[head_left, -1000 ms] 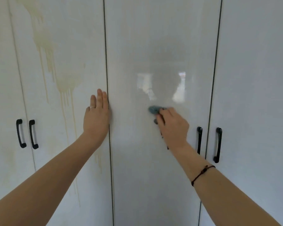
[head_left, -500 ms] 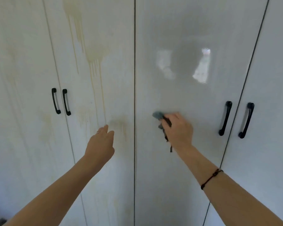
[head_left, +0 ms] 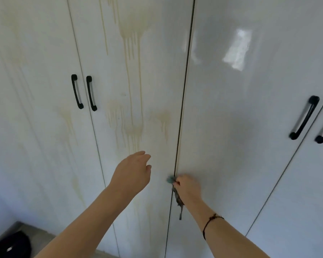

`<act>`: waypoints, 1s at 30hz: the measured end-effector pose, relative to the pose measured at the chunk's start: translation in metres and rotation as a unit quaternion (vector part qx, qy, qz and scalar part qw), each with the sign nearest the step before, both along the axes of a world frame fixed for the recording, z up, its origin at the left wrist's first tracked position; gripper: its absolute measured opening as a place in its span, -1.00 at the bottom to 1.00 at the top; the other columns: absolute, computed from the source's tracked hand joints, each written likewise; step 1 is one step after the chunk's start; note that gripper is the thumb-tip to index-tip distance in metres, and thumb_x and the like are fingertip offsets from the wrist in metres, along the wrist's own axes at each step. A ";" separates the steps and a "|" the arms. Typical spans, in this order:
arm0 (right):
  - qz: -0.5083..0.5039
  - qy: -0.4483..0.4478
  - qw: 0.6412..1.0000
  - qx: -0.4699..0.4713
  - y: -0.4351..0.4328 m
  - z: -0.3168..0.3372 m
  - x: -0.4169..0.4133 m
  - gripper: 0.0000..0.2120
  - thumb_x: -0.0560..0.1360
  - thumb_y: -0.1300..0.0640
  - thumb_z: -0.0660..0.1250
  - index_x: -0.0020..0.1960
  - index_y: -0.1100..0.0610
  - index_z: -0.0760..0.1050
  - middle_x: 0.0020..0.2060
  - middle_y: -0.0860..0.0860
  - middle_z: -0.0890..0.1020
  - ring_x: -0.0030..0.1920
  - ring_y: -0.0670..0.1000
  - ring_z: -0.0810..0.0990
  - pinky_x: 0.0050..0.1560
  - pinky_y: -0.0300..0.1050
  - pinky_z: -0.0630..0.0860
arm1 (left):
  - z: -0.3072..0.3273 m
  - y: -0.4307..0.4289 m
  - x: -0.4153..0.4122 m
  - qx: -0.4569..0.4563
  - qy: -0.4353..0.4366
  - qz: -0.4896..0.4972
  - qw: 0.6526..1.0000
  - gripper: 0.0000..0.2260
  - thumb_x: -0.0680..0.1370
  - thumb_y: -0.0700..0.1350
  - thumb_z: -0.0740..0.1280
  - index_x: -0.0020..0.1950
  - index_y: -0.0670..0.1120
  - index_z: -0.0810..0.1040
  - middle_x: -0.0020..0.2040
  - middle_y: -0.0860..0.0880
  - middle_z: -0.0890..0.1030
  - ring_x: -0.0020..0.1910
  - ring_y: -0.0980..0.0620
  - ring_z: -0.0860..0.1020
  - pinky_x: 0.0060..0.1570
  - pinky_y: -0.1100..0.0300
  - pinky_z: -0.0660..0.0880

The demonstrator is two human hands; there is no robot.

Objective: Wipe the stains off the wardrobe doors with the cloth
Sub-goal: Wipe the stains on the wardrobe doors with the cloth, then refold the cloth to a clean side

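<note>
Since the previous frame, the cloth has shifted left onto the seam between two doors. Yellow stains streak the stained door. The left grip hovers before it, fingers relaxed, holding nothing. The right grip clutches the cloth at the seam, with a tail of it hanging below.

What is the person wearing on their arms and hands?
Both arms are bare, with no sleeves in view. There are no gloves on the left hand or the right hand. A thin dark cord bracelet with a small reddish knot goes round the right wrist. No watch shows.
</note>
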State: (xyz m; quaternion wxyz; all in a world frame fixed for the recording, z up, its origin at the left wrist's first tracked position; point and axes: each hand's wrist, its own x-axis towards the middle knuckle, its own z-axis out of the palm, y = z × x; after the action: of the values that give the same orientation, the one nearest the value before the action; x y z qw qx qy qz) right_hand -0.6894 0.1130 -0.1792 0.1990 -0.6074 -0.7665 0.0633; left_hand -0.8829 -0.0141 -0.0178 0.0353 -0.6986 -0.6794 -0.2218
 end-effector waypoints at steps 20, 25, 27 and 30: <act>-0.025 0.746 0.640 -0.180 -0.255 0.071 0.132 -0.57 0.52 0.12 0.39 0.31 0.33 0.51 0.21 0.33 0.60 0.22 0.30 0.61 0.15 0.15 0.60 | -0.046 -0.049 0.144 -0.173 -0.283 -0.318 0.888 -0.87 0.46 -0.09 0.52 -0.17 0.13 0.62 -0.24 0.11 0.66 -0.25 0.22 0.60 -0.15 0.30 0.53; -0.102 0.720 0.674 -0.130 -0.277 0.067 0.195 -0.69 0.53 0.15 0.31 0.18 0.32 0.58 0.10 0.29 0.66 0.11 0.26 0.65 0.05 0.12 0.66 | -0.040 -0.052 0.196 -0.173 -0.327 -0.335 0.867 -0.88 0.48 -0.22 0.48 -0.16 0.00 0.64 -0.25 0.03 0.67 -0.27 0.13 0.60 -0.20 0.33 0.51; -0.130 0.711 0.683 -0.106 -0.282 0.068 0.225 -0.68 0.54 0.10 0.32 0.13 0.32 0.61 0.08 0.31 0.66 0.06 0.23 0.66 0.03 0.10 0.66 | -0.036 -0.047 0.224 -0.172 -0.349 -0.347 0.853 -0.89 0.51 -0.25 0.45 -0.14 -0.04 0.65 -0.24 -0.01 0.67 -0.30 0.15 0.58 -0.20 0.33 0.50; -0.154 0.716 0.676 -0.079 -0.289 0.074 0.278 -0.61 0.54 0.05 0.32 0.18 0.36 0.58 0.14 0.36 0.63 0.06 0.24 0.65 0.04 0.12 0.66 | -0.030 -0.047 0.282 -0.176 -0.352 -0.368 0.842 -0.87 0.53 -0.22 0.44 -0.13 0.03 0.64 -0.26 0.03 0.64 -0.30 0.10 0.57 -0.15 0.14 0.58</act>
State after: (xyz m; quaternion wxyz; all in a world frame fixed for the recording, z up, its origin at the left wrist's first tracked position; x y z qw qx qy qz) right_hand -0.4118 -0.1761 -0.1053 0.6454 -0.4993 -0.2770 0.5074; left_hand -0.6008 -0.0608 -0.0479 -0.4141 -0.7666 -0.3664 -0.3264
